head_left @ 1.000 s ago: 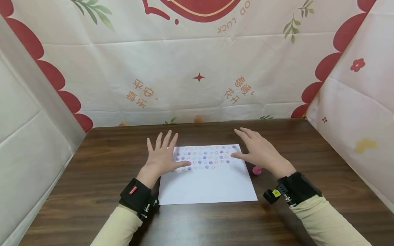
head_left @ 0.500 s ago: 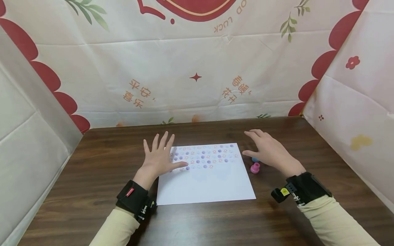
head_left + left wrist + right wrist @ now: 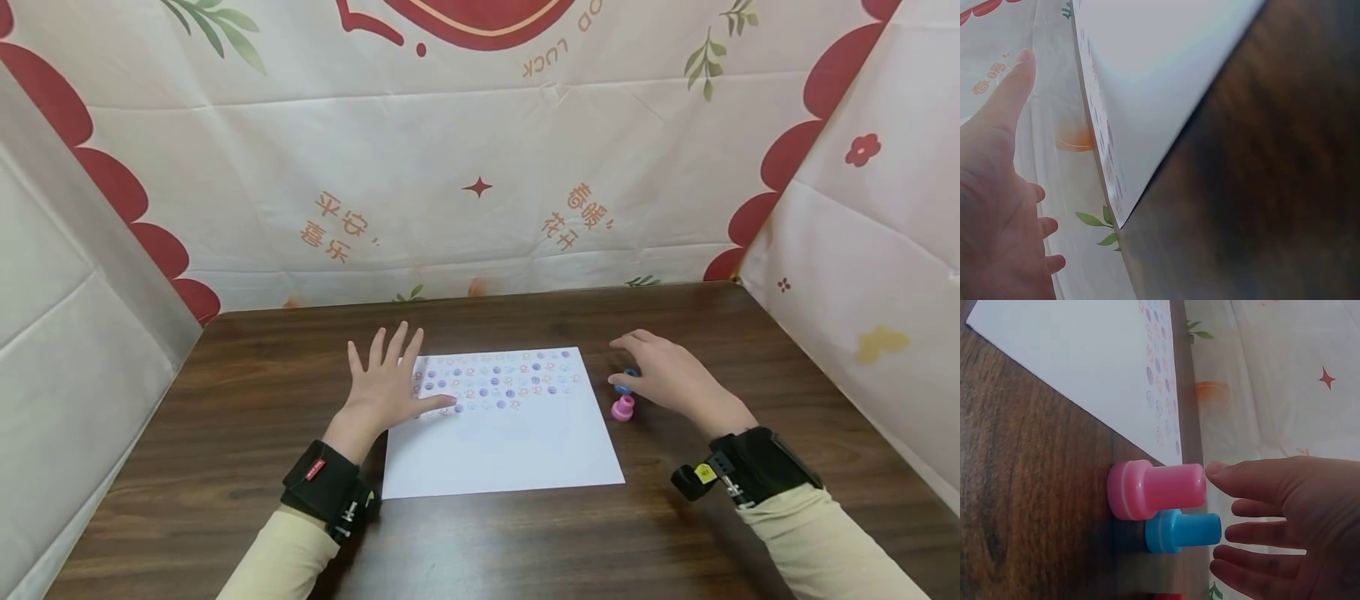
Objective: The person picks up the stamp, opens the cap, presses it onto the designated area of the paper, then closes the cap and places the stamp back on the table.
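– Your right hand (image 3: 670,379) hangs over the stamps beside the sheet (image 3: 502,454), its fingers loose and extended, gripping nothing. You seem to be at the step of taking up or leaving a stamp; which of the two, one instant can't settle

– And what is your left hand (image 3: 381,392) doing?

– It is spread at the sheet's far left corner, holding nothing; whether your palm presses the paper, you can't tell from these views

– So what does your next move call for?

– If you want a stamp, probably lower thumb and fingers round one handle and lift straight up; the pair stand so close that a sideways nudge could tip the neighbour

– How do they look, from where you sit?

– Your pink stamp (image 3: 1163,487) stands upright on the table (image 3: 225,433), just right of the sheet: glossy, with a wide round base, a pale ring and a slimmer handle. Your thumb tip is right by its top, contact unclear. Just beyond stands the blue stamp (image 3: 1191,530), alike in shape. Your sheet carries rows of small prints (image 3: 496,381) across its far part; its near part is bare
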Demonstrator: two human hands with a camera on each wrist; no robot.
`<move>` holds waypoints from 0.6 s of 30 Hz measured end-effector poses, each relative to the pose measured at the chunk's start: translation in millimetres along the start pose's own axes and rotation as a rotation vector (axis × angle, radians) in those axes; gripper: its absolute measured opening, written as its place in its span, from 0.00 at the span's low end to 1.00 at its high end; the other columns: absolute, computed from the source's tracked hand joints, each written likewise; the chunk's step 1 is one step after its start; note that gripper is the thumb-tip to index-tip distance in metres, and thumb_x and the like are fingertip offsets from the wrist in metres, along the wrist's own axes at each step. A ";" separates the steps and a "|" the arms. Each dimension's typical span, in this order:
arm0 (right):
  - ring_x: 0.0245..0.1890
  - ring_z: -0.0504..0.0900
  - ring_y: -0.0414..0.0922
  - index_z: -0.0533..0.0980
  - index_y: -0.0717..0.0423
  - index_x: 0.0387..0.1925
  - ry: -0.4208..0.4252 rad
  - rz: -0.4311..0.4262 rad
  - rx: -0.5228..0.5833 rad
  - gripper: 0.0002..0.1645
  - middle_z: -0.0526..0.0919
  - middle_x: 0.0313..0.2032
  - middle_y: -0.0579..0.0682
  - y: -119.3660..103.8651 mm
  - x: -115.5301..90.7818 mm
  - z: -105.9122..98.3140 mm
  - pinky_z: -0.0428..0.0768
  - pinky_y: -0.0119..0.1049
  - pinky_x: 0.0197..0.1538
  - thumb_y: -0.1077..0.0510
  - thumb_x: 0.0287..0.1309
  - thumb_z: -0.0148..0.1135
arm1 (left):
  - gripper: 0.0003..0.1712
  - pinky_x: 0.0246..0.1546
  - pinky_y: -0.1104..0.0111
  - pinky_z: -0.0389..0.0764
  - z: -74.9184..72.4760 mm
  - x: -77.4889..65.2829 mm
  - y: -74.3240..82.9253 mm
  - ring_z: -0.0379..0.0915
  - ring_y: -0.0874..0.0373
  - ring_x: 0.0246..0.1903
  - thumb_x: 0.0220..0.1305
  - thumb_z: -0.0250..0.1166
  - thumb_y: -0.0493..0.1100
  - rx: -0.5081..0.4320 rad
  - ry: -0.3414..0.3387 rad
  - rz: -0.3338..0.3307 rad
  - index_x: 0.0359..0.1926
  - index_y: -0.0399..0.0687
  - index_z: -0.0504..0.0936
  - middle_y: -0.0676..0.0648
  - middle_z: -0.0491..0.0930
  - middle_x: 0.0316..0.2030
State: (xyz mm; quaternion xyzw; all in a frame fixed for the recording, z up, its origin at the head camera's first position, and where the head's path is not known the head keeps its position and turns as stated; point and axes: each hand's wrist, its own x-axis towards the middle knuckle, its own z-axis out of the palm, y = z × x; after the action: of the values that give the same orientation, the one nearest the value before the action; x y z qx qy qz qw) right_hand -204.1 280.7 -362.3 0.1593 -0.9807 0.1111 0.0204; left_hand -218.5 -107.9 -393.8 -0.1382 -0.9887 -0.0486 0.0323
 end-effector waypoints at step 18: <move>0.40 0.80 0.55 0.76 0.65 0.51 -0.007 0.008 0.038 0.26 0.83 0.45 0.63 7.7 -4.9 11.5 0.81 0.61 0.48 0.57 0.51 0.70 | 0.67 0.65 0.29 0.38 0.6 -1.9 0.4 0.35 0.37 0.71 0.43 0.53 0.84 0.005 -0.010 0.001 0.75 0.51 0.45 0.40 0.43 0.75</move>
State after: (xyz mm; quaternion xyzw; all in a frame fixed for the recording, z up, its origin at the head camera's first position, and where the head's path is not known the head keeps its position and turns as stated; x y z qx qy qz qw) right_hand -202.0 286.7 -375.5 0.1563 -0.9792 0.1290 0.0134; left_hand -216.7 -108.0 -394.4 -0.1388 -0.9889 -0.0452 0.0278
